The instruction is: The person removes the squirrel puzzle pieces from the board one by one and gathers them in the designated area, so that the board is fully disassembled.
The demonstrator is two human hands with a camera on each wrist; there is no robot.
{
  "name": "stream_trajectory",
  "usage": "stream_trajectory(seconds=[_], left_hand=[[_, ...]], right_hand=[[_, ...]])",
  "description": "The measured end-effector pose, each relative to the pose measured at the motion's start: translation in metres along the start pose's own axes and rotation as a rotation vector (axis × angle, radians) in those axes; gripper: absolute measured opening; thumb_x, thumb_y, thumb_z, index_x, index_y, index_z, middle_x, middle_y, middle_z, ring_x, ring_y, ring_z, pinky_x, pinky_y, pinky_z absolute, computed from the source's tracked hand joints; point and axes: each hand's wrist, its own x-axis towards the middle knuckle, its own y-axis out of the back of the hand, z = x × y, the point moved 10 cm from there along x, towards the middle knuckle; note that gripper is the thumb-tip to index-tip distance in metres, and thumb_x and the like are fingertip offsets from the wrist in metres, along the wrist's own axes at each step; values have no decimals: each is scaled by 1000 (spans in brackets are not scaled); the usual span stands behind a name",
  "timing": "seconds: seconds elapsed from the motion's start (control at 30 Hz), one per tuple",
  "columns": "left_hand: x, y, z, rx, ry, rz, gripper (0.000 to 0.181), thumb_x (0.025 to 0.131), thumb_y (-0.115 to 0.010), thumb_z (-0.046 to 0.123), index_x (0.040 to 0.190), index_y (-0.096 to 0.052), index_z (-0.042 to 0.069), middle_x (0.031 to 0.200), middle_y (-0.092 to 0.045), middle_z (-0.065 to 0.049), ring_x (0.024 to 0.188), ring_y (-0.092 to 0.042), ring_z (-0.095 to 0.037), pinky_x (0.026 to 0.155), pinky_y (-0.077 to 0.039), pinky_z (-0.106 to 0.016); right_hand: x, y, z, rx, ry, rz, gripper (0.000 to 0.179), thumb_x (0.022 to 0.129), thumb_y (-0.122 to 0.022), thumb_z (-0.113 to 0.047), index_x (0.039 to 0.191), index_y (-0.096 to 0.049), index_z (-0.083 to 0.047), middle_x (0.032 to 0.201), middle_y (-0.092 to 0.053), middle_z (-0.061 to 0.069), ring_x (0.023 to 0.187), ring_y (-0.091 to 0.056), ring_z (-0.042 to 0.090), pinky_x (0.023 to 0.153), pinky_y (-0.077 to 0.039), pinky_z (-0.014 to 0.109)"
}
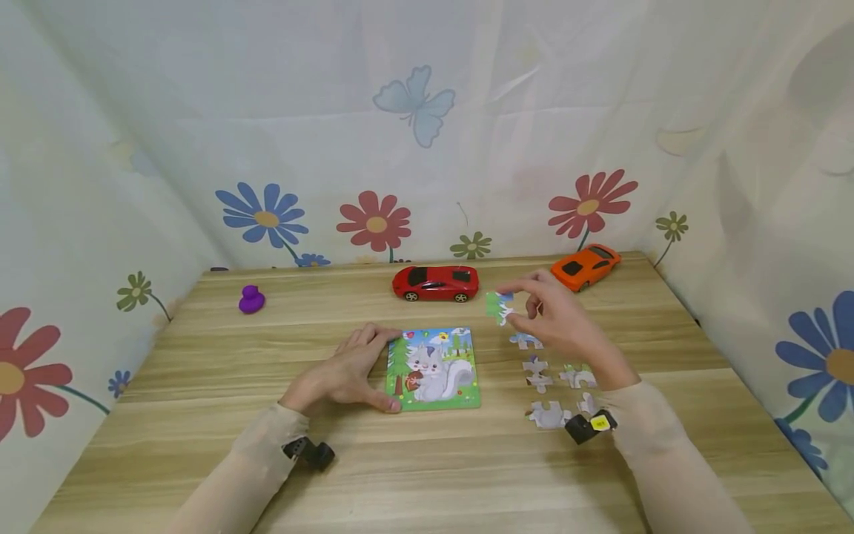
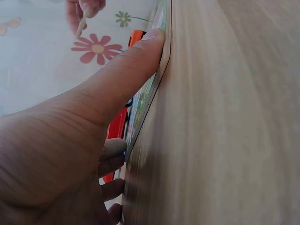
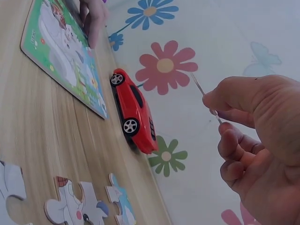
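My left hand (image 1: 347, 367) spreads along the left side of a square puzzle board (image 1: 434, 397), printed with a grey-white squirrel among green trees. Its straight thumb presses the near left corner and its fingertips touch the far left corner. Above the table, right of the board, my right hand (image 1: 560, 315) pinches a puzzle piece (image 1: 499, 305) coloured green, blue and white. From the right wrist view that puzzle piece (image 3: 198, 84) shows edge-on between thumb and fingers. Under and beside the right hand lie several loose puzzle pieces (image 1: 548, 415), partly hidden by the hand and wrist.
A red toy car (image 1: 436, 284) stands behind the board. At the back right is an orange toy car (image 1: 586, 267), near the right hand. A purple toy duck (image 1: 251, 299) sits at the back left. Flower-printed cloth (image 1: 293, 148) surrounds the wooden table (image 1: 427, 475).
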Motion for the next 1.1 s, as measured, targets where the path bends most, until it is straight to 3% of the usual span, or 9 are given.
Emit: stream_trajectory(seconds=[0.5,0.83,1.1], left_hand=[[1,-1,0,-1,0,-4,131,74,-99,65,173,-33,10,163,-39,-12,149,-38,-36,127,-32,-67],[0,-1,0,-3,7,-10,131,74,-99,66,173,-34,11,164,-39,-12,149,-38,-35,127,-32,-66],[1,-1,-1,2,2,-5,130,75,-98,66,173,-34,10,163,-40,-13,147,-39,-36,126,-33,-66]], right_hand=[[3,-16,24,-28,-33,-43,42,99,-83,-7,140,-75,-11,123,-58,13,84,-54,23,70,-46,30],[6,-41,43,-65,-57,-125,42,99,-85,-10,140,-76,-13,135,-62,12,85,-55,21,71,-50,30],[4,-53,50,-64,-60,-175,40,100,-84,-10,138,-77,-13,132,-63,12,86,-55,20,72,-49,31]])
